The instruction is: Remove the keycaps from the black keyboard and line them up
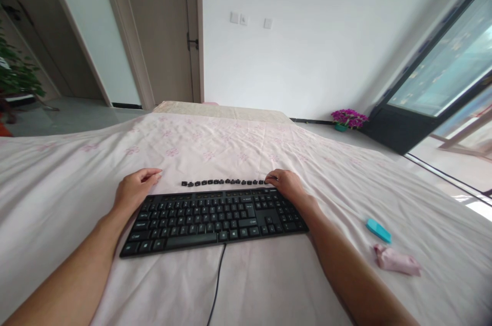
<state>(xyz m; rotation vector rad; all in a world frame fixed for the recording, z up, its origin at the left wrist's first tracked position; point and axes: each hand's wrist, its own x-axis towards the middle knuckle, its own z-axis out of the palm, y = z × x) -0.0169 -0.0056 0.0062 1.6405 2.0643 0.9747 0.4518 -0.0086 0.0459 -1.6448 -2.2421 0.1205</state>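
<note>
A black keyboard lies on the pale bedsheet in front of me. Along its far edge runs a strip of bare key sockets. Just beyond sits a row of loose black keycaps. My left hand rests by the keyboard's far left corner, thumb and fingers pressed together; anything between them is too small to make out. At the right end of the keycap row, my right hand is closed on a thin metal tool whose tip points left; its exact kind is unclear.
To the right lie a turquoise flat object and a crumpled pink cloth. The keyboard cable runs towards me over the wrinkled bedsheet. Beyond the bed stand a pot of purple flowers and a closed door.
</note>
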